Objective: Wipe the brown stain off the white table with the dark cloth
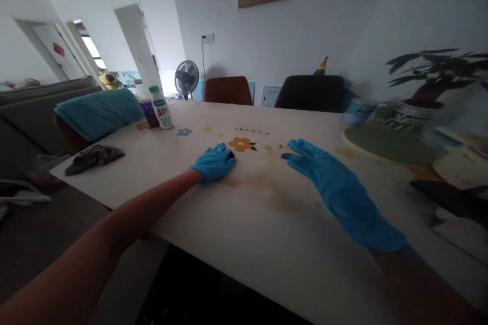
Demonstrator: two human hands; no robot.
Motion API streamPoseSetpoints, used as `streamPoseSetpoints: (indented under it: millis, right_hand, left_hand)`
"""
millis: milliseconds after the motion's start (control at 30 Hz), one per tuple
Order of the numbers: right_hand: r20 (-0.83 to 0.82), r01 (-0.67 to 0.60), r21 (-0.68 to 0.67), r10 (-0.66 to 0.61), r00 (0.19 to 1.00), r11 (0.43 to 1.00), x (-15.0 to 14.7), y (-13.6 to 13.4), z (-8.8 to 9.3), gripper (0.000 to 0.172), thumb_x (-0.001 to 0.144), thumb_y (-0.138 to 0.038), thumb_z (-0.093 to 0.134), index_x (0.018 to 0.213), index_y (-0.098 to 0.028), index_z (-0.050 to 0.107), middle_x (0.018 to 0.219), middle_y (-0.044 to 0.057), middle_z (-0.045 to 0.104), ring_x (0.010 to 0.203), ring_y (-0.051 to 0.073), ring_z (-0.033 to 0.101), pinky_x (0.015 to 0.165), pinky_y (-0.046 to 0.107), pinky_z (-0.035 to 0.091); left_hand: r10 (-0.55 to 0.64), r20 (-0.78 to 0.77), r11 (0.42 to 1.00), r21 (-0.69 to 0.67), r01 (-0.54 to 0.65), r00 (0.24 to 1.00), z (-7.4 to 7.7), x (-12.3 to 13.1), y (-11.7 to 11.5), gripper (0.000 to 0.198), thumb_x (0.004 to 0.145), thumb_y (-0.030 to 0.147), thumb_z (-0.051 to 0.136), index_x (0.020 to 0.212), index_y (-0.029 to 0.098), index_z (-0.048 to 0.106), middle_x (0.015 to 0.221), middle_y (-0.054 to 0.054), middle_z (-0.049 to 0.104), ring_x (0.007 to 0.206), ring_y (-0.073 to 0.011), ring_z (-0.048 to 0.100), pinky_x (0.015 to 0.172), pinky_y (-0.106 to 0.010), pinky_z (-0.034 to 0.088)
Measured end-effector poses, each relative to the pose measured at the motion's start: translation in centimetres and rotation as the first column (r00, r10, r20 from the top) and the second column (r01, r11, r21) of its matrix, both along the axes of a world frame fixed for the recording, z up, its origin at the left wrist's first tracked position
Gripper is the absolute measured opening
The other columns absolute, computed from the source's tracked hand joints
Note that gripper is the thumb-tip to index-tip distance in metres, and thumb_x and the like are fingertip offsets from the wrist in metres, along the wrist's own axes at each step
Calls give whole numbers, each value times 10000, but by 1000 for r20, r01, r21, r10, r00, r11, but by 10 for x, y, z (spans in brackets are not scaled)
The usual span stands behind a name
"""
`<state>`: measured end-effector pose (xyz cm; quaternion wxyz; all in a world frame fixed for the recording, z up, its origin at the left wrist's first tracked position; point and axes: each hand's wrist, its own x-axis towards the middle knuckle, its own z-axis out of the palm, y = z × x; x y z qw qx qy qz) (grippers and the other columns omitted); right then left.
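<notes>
My left hand, in a blue glove, is pressed down on the white table, its fingers curled round a small dark thing. Most of that thing is hidden under the glove, so its kind does not show. Just beyond it lies a printed orange flower. My right hand, also in a blue glove, hovers over or rests on the table with fingers stretched out and nothing in them. Between and below the hands, a brownish smear marks the tabletop.
A crumpled dark rag lies at the table's left corner. Behind it stand a white bottle with a green cap and a purple-labelled bottle. On the right are a round green mat and a potted plant. Chairs line the far side.
</notes>
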<state>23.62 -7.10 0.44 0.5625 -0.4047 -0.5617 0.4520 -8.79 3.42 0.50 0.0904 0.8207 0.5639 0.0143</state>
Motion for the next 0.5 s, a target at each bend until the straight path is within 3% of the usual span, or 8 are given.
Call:
streamPoseSetpoints:
  millis: [133,267,367,500]
  right_hand:
    - [2,17,-13,-17,1000,1000,-3,2,-2,435,1190,-623,715,1574,-448,824,1854,-3,662,1651,351,705,1527,661,351]
    - [28,17,-32,-17,999,999,-3,-1,0,447,1175,-685,730,1557,-480,839,1833,-29,676,1668,364,686,1523,657,361]
    - [49,0,-35,2,999,999,-3,-6,4,467,1179,-709,723,1583,-499,826,1849,-49,657,1711,355,641,1522,635,366]
    - [55,11,-67,-7,998,998,-5,-5,2,561,1193,-777,668,1640,-461,794,1880,-19,629,1705,346,649,1527,640,351]
  left_hand:
    - [151,2,989,-2,-151,989,-1,-52,11,530,1281,449,393,1653,176,653,2058,-194,244,1912,-361,229,1541,-654,124]
    - [336,15,939,70,-336,942,-3,-92,27,591,1281,426,338,1795,186,502,2086,-164,150,1899,-351,214,1515,-603,189]
    - [456,33,885,85,-457,889,-3,-117,43,616,1289,450,273,1856,243,394,2090,-96,175,1872,-328,217,1481,-594,240]
    - [533,35,841,92,-533,846,-2,-141,61,601,1291,522,200,1724,262,526,2006,-39,381,1754,-343,360,1438,-574,300]
